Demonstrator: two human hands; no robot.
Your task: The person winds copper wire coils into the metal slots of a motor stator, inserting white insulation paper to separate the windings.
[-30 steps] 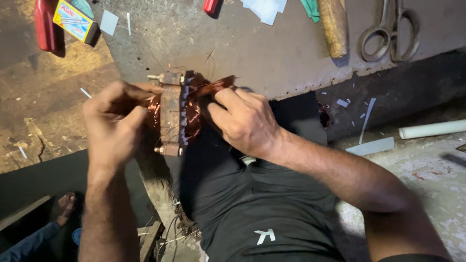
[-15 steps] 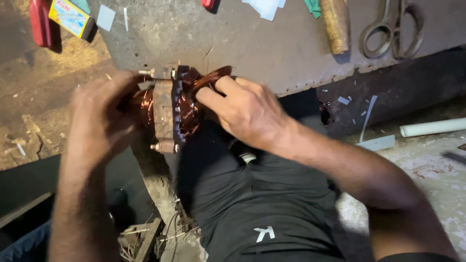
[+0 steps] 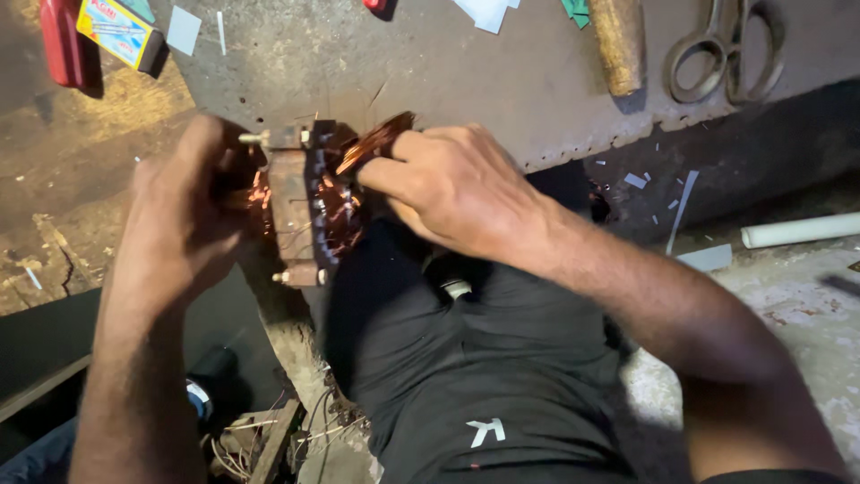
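Motor stator (image 3: 300, 215) with copper windings (image 3: 345, 202) sits at the near edge of the counter (image 3: 466, 81), held over your lap. Your left hand (image 3: 179, 220) is wrapped around its left side, fingers curled closed on the core and the coil end there. Your right hand (image 3: 452, 188) is closed in a pinch on a loop of the copper windings at the top right of the stator, thumb and forefinger tight on the bundle.

Risk, as a judgement: pulling that loop hard against the slot edge could scrape the wire's enamel or kink strands. The stator hangs half off the counter edge, so a loose left grip could let it twist or drop into your lap.

Farther out: a wooden handle (image 3: 618, 40) and scissors (image 3: 726, 54) lie on the far right of the counter, a red bottle (image 3: 63, 40) and a small yellow box (image 3: 121, 31) far left. White tube (image 3: 797, 230) on the floor, right.
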